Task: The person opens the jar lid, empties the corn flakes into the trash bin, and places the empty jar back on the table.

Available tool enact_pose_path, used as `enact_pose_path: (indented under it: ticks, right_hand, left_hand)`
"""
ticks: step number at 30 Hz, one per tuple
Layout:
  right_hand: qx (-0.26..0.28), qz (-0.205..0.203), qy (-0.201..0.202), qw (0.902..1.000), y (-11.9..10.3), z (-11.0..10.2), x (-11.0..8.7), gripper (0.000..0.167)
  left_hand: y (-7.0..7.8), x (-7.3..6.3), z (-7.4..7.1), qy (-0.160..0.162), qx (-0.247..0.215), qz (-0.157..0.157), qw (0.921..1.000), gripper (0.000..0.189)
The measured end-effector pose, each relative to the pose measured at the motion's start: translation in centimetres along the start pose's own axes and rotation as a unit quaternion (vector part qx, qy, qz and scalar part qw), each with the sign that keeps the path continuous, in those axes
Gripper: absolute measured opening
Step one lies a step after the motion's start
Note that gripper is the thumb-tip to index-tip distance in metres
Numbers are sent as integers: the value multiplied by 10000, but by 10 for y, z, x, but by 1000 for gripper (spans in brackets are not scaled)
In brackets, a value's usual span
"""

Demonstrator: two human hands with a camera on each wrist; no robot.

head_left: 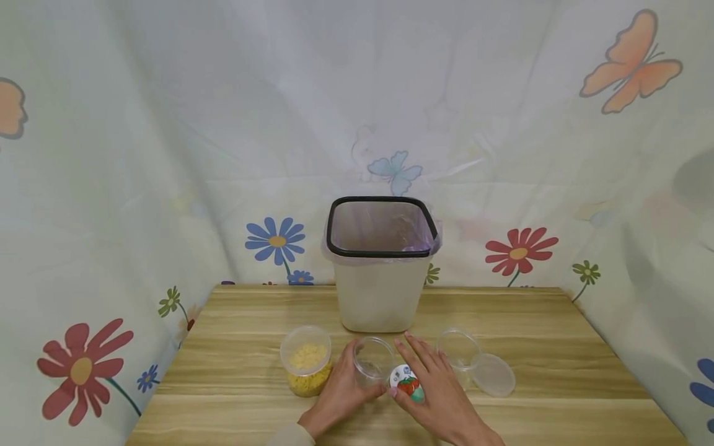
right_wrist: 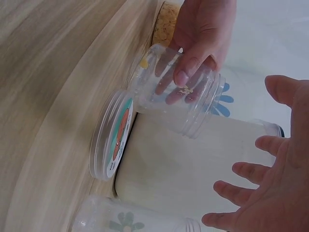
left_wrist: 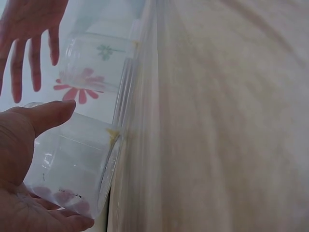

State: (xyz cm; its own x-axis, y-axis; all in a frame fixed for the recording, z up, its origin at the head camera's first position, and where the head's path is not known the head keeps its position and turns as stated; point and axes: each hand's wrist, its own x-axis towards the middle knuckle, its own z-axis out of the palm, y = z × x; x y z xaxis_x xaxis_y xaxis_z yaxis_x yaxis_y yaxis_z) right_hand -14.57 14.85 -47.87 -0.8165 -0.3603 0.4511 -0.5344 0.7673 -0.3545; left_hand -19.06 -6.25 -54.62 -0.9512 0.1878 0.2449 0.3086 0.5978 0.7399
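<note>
My left hand [head_left: 343, 390] grips a clear plastic jar [right_wrist: 166, 92], thumb on one side and fingers round the other. A few yellow crumbs cling inside the jar, which stands upright on the table. My right hand [head_left: 443, 390] is spread with straight fingers and holds nothing. It hovers over a round screw lid [right_wrist: 112, 137] with a tomato picture on its label, lying flat beside the jar. Left of my left hand stands a jar [head_left: 305, 371] filled partway with yellow crumbly bits. Past my right hand is a second clear jar [head_left: 458, 347], looking bare inside.
A pale waste bin [head_left: 379, 294] with a black rim and a thin purple bag stands behind the jars. At the right lies a round translucent lid [head_left: 494, 375]. The wood-grain table [head_left: 251, 310] ends against a flower-printed curtain [head_left: 167, 155].
</note>
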Motion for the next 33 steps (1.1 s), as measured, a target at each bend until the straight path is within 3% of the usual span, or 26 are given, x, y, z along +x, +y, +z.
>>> enact_pose_path:
  ticks: [19,27,33]
  right_hand:
    - [-17,-96,43,9999,-5,3,-3,79]
    - [-104,-166,63,9998,-5,2,-1,77]
    - [-250,-284,155,9992,-4,-1,2,78]
  left_hand:
    - [-12,-1,-1,-243,-257,-448,9984,119]
    - [-8,-2,-3,-87,-250,-290,9992,121]
    - [6,-3,-11,13,0,118,9999,111]
